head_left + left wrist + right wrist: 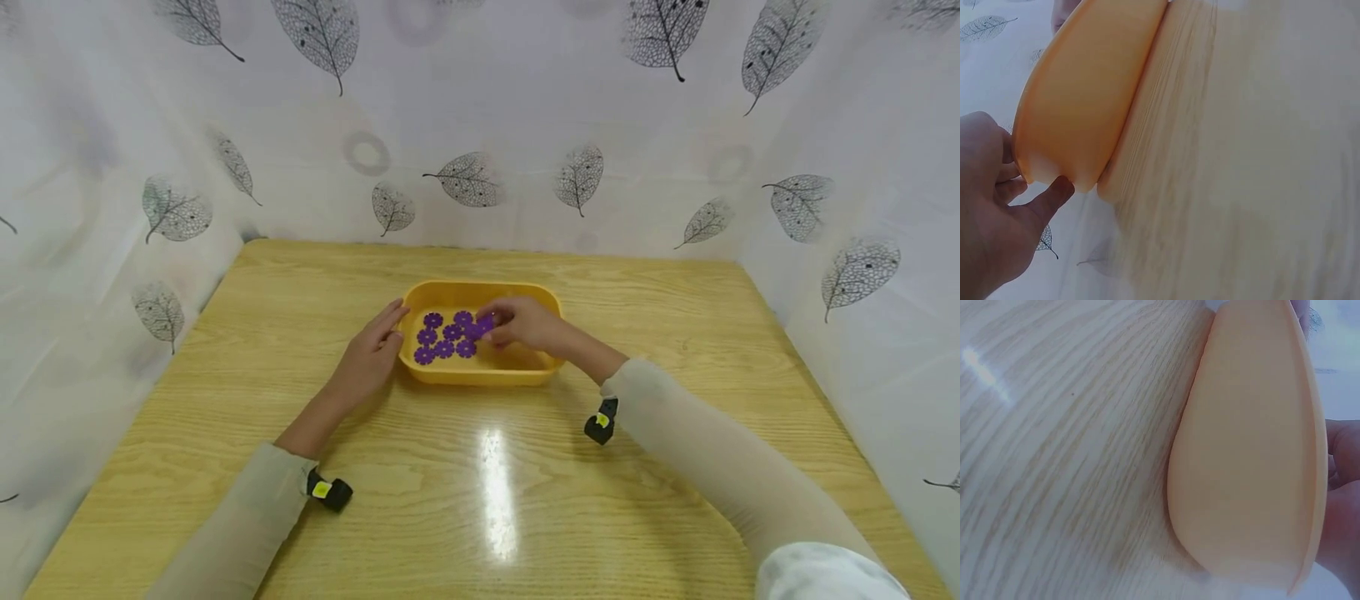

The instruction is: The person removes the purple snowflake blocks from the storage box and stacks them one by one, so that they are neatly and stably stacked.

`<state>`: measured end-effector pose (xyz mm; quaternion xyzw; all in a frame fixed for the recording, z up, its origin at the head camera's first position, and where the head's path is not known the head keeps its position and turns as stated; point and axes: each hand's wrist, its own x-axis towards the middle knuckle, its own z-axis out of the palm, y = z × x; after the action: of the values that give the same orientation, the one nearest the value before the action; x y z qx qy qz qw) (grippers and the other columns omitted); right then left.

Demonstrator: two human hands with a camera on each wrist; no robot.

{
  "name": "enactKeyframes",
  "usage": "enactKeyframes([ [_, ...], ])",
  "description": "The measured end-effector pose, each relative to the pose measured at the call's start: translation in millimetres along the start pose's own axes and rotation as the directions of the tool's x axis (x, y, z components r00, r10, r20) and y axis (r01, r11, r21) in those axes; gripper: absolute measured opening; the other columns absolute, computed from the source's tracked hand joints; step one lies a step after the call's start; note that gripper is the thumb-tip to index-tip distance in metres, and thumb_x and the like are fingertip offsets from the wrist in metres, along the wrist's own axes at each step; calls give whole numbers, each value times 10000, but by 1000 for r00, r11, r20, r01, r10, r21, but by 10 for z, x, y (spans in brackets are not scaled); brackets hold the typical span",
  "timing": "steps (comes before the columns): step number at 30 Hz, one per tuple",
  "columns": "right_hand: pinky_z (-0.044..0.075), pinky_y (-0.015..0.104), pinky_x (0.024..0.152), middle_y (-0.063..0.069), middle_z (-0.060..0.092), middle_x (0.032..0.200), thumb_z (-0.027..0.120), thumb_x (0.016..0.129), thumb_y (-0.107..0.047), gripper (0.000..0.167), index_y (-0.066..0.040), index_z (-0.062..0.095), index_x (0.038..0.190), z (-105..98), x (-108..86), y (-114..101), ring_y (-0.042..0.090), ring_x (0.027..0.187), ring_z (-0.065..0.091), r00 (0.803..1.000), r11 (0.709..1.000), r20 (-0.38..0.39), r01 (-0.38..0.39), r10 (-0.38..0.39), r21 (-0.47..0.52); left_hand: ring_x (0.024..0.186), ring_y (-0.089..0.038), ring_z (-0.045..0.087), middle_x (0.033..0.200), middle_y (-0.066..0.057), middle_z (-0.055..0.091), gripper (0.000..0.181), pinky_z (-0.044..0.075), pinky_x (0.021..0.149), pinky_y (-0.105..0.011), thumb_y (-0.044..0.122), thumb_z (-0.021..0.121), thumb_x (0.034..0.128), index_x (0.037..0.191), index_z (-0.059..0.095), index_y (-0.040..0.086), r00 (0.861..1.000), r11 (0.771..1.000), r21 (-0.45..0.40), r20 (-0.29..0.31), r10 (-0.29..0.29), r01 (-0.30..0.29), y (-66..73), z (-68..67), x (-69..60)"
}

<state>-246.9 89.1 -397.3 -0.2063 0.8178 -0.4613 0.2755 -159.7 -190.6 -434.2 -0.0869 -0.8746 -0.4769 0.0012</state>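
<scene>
Pale cloth (517,108) printed with dark veined leaves (321,37) and faint rings (351,153) hangs behind and along both sides of a yellowish wood-grained table (660,308). A bright streak of light (497,500) reflects off its glossy top.

On my head view I have what looks like a small screened-off recording booth: pale sheeting (480,100) with dark skeleton-leaf prints (470,179) hangs along the back and both sides of a wood-grain table (420,467). A bright streak of reflected light (497,492) lies on its glossy top. Small black devices (339,497) with yellow labels sit at the person's wrists, which fits a recording setup. I cannot tell whether a home, lab or office surrounds the sheeting.
</scene>
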Motion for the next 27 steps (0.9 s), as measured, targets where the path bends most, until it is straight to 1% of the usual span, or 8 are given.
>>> enactKeyframes([
  [3, 617, 323, 847, 165, 641, 1079, 670, 934, 0, 435, 15, 592, 1362, 2, -28, -29, 260, 953, 699, 1000, 1000, -8, 8, -8, 0, 1521, -282, 282, 1681, -40, 225, 504, 348, 1196, -504, 270, 349, 1089, 1574, 357, 136, 1000, 1000, 1, -9, 1, -1, -5, -28, -1],
  [7, 616, 345, 862, 177, 643, 1076, 663, 940, 6, 435, 23, 588, 1367, 19, -54, -43, 299, 974, 700, 1000, 1000, -3, 9, -9, 17, 1520, -296, 281, 1679, -56, 230, 501, 348, 1195, -508, 248, 356, 1086, 1570, 363, 115, 1000, 1000, -18, -17, -2, 2, -9, -49, -6],
  [13, 597, 469, 911, 201, 664, 1106, 643, 961, -13, 441, 23, 569, 1394, 17, -81, -15, 363, 1002, 703, 1000, 999, -9, 28, -27, 36, 1519, -286, 287, 1677, -31, 238, 500, 349, 1197, -496, 248, 362, 1083, 1567, 372, 125, 1000, 1000, -27, -26, -12, 12, -30, -43, 1],
  [17, 584, 516, 921, 254, 674, 1132, 636, 971, -27, 444, 25, 562, 1406, 2, -106, -3, 390, 995, 703, 999, 998, -15, 49, -48, 42, 1522, -281, 281, 1675, -22, 241, 500, 351, 1197, -492, 246, 362, 1081, 1566, 374, 126, 1000, 1000, -26, -28, -12, 12, -19, -38, 0],
  [20, 580, 527, 921, 286, 670, 1148, 635, 972, -33, 449, 25, 557, 1411, -23, -127, -6, 397, 989, 700, 997, 997, -19, 70, -69, 42, 1521, -283, 283, 1674, -35, 243, 499, 356, 1194, -491, 234, 364, 1079, 1564, 376, 118, 1000, 1000, -24, -30, -10, 9, -4, -40, 0],
  [24, 572, 528, 939, 272, 675, 1158, 646, 976, -77, 465, 8, 551, 1422, -95, -175, -11, 397, 995, 700, 996, 996, -44, 82, -80, 43, 1509, -292, 312, 1675, -48, 244, 501, 372, 1184, -491, 229, 367, 1076, 1563, 376, 110, 999, 1000, -19, -34, -11, 10, -1, -47, -7],
  [27, 555, 545, 965, 262, 673, 1181, 661, 976, -125, 485, -6, 545, 1432, -177, -231, -10, 409, 1013, 692, 995, 996, -76, 72, -68, 61, 1496, -291, 337, 1677, -38, 240, 506, 384, 1176, -490, 247, 368, 1077, 1566, 373, 116, 999, 1000, -14, -33, -17, 16, -9, -53, -20],
])
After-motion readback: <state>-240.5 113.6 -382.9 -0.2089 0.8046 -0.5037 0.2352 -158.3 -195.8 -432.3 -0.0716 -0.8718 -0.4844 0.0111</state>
